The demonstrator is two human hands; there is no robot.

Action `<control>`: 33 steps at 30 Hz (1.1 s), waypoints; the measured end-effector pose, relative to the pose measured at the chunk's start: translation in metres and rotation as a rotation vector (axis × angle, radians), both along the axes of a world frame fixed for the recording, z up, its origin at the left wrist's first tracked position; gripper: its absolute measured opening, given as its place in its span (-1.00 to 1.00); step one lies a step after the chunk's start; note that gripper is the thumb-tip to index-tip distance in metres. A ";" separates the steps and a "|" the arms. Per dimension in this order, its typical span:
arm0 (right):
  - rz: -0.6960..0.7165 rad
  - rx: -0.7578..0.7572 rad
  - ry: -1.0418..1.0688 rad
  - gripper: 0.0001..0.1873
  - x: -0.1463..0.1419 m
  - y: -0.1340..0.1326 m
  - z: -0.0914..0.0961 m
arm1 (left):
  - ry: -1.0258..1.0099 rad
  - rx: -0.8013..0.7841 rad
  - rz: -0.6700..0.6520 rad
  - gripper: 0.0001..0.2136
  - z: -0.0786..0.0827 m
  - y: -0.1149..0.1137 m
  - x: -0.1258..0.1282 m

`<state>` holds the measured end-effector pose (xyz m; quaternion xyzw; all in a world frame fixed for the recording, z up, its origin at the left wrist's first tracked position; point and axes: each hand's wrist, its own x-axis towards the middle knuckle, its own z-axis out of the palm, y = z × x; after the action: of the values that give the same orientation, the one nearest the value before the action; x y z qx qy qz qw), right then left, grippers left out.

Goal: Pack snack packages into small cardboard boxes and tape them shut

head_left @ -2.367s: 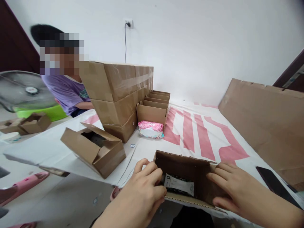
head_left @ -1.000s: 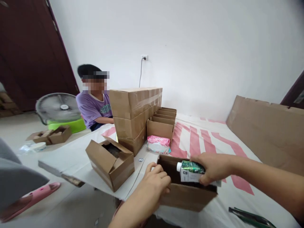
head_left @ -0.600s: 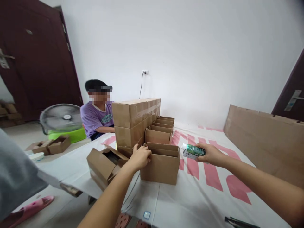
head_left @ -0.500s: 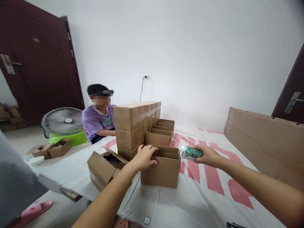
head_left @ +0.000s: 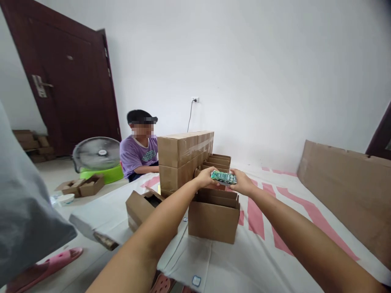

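Between my two hands is a small green-and-white carton (head_left: 224,178), held level above the row of boxes. My left hand (head_left: 207,178) grips its left end, and my right hand (head_left: 242,182) has the right end. Just below them stands an open cardboard box (head_left: 214,219) with its flaps up; what lies inside cannot be seen. Behind my hands, more open boxes (head_left: 221,159) run back toward the wall. To the left of the near box, another open cardboard box (head_left: 139,209) sits tilted, partly hidden by my left forearm.
Closed, taped boxes (head_left: 177,152) are stacked left of the open row. A person in a purple shirt (head_left: 139,156) sits behind them, near a fan (head_left: 97,154). A large cardboard sheet (head_left: 345,187) stands at the right. A white-and-pink cloth (head_left: 259,252) covers the table.
My left hand has left the near box's edge and taken hold of the carton. My right hand has brought the carton left and up, over the boxes. The view has turned slightly left.
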<state>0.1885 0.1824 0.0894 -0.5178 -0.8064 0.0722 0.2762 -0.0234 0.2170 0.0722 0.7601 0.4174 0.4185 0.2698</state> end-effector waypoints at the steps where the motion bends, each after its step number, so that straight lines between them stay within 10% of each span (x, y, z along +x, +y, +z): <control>1: -0.005 -0.015 0.016 -0.18 -0.001 0.005 -0.004 | -0.017 -0.004 0.006 -0.56 0.000 0.002 -0.007; 10: 0.071 -0.109 0.193 -0.27 -0.007 0.001 -0.013 | -0.115 -0.063 0.014 -0.53 0.006 -0.017 -0.015; 18: 0.182 0.134 0.319 -0.51 0.036 -0.108 -0.035 | -0.112 0.065 -0.052 -0.53 0.000 -0.135 0.019; 24: 0.218 0.017 0.246 -0.54 0.063 -0.176 -0.124 | -0.013 -0.068 -0.088 -0.45 -0.087 -0.188 0.036; 29: 0.144 -0.259 0.223 -0.50 0.061 -0.166 -0.195 | 0.191 -0.201 -0.078 -0.40 -0.171 -0.159 0.033; 33: 0.283 -0.371 0.225 -0.29 0.058 -0.136 -0.222 | 0.252 -0.182 -0.048 -0.44 -0.206 -0.136 0.014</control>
<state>0.2464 0.0463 -0.1328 -0.4301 -0.8082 0.3138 0.2517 -0.0098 0.0812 -0.1337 0.7888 0.4660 0.2735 0.2929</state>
